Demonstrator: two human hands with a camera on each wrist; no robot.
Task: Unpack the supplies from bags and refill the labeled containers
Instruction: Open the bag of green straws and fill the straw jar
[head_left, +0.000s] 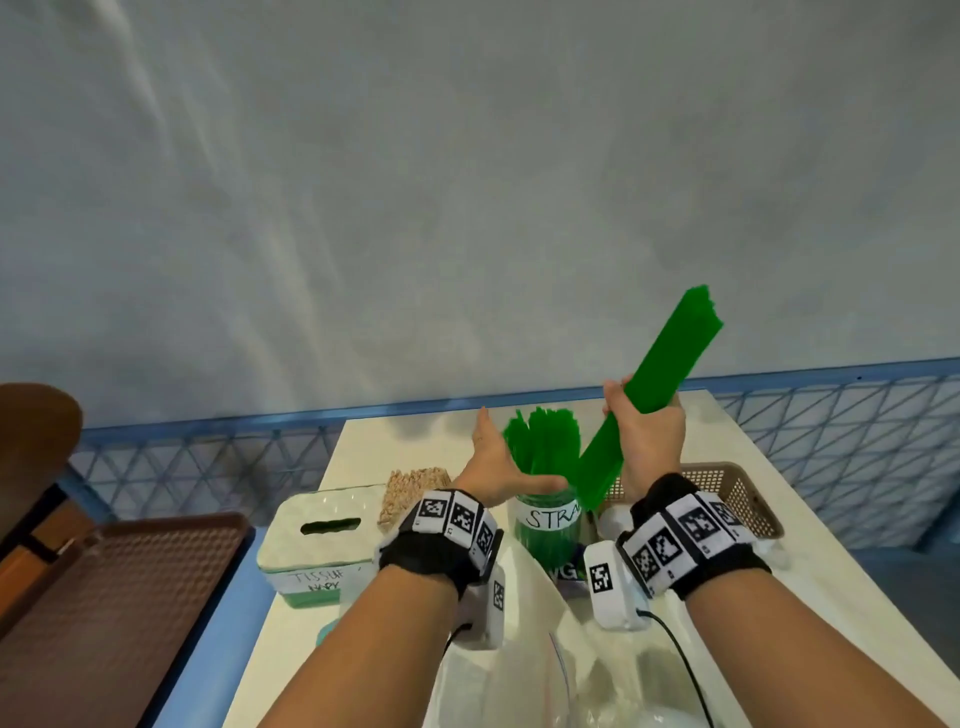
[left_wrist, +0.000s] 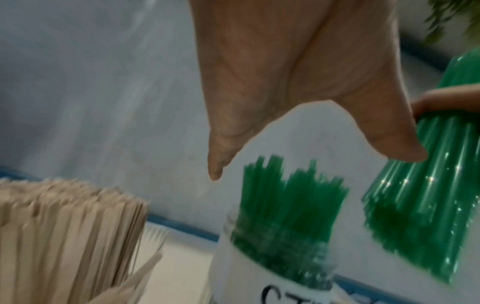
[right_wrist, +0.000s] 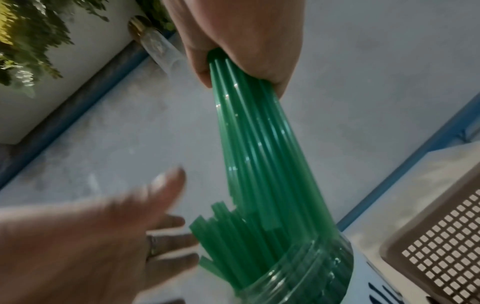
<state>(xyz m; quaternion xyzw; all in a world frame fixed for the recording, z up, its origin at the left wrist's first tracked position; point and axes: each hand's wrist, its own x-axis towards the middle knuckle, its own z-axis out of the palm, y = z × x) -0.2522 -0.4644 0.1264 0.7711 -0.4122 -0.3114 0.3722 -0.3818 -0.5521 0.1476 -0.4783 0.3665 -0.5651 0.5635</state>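
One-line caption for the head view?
Right hand lowers green straw bundle into labeled straw jar; open left hand alongside.

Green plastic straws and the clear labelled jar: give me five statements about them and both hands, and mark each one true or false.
1. The right hand grips a bundle of green plastic straws. True.
2. The bundle's lower end is at the mouth of the clear labelled jar. True.
3. The left hand holds the jar's lid. False: it is open and holds nothing.
4. The jar is empty. False: green straws already stand in it.
5. The brown perforated plastic basket sits left of the jar. False: it is on the right.
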